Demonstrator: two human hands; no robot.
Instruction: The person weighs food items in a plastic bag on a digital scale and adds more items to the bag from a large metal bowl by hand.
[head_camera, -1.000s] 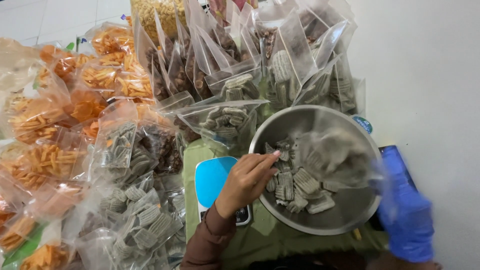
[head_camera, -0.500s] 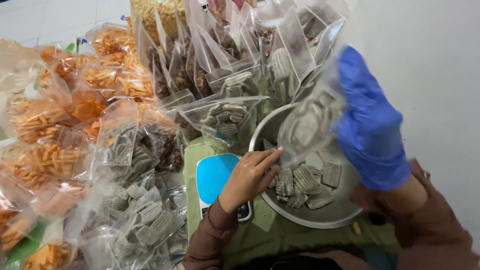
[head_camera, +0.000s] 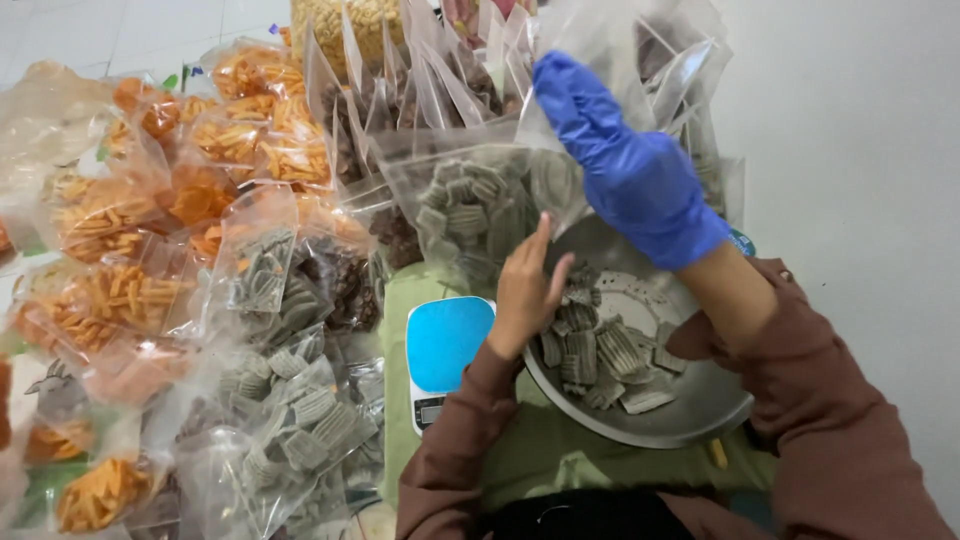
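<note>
Since half a second ago the gloved right hand has swung from the right of the bowl up and across to the far side, carrying the clear bag of grey ridged crackers with it; the bag now sits among the other filled packs just beyond the bowl's far rim rather than hanging over it. The bare left hand has lifted off the loose crackers and risen toward the bag's lower edge.

The right hand, in a blue glove, lies over the bag's upper right part with fingers stretched and only lightly curled; whether it pinches the plastic or merely presses on it I cannot tell. The left hand is open, fingers extended upward and a little spread, fingertips at or just under the bag's bottom, seemingly steadying it from below so the pack stays upright with its mouth up and nothing spills.

The steel bowl sits tilted on a green cloth close to the person, so the loose grey crackers collect on its near-left side, within reach of the bare hand. A small scale with a blue platform stands just left of the bowl, touching the left sleeve. Packs are grouped by kind: orange sticks at far left, more grey cracker bags near left, brown snacks between
</note>
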